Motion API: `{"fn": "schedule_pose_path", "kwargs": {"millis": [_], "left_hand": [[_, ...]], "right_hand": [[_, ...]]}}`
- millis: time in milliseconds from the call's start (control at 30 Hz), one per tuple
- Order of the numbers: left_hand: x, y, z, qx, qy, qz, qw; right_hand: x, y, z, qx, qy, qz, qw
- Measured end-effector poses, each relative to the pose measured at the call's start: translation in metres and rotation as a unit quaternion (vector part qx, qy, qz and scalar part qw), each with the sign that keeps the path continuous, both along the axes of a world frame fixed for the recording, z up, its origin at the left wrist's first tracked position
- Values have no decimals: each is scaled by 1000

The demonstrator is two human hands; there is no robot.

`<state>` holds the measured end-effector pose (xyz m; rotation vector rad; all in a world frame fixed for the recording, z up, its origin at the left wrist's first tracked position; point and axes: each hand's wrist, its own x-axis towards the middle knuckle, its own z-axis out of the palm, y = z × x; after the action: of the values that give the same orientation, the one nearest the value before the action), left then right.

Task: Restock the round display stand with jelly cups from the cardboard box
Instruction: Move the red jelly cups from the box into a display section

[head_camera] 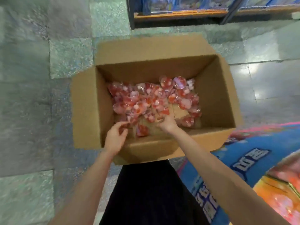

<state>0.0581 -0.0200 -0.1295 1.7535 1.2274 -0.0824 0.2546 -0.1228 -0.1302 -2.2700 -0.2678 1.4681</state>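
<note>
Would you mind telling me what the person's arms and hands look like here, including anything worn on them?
Both forearms are bare, with no sleeves in view. The left hand and right hand wear no gloves, and no watch, bracelet or ring can be made out, though the picture is soft. A dark garment shows below.

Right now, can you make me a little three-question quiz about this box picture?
1. True or false: the cardboard box is packed full to the brim.
2. Where are both hands? A) inside the box B) on the shelf C) on the floor
3. Fill in: the jelly cups look mostly ____.

Key: 1 false, its bottom shows bare patches. 2 A, left hand and right hand reach among the cups. 3 red.
</note>
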Motion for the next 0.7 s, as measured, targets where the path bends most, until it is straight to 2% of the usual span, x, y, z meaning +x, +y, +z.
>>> {"fn": "schedule_pose_path", "kwargs": {"millis": [233, 333, 400, 500, 567, 700], "left_hand": [[-6, -3, -18, 45, -16, 30, 998], [-6, -5, -22, 51, 20, 42, 998], [-9, -4, -24, 45, 35, 42, 997], [-10, -6, -24, 40, 33, 32, 998], [-9, -6, -24, 33, 22, 36, 999], [-11, -6, -21, -3, -16, 62, 998]], "right_hand": [[13, 35, -89, -24, 54, 2, 998], [12, 39, -133, -61, 18, 29, 998], [9, 39, -154, -65, -8, 13, 998], [7, 35, -171, -48, -21, -13, 999], [11, 31, -172, -45, -10, 21, 999], [10, 26, -133, -18, 100, 25, 994]]}}
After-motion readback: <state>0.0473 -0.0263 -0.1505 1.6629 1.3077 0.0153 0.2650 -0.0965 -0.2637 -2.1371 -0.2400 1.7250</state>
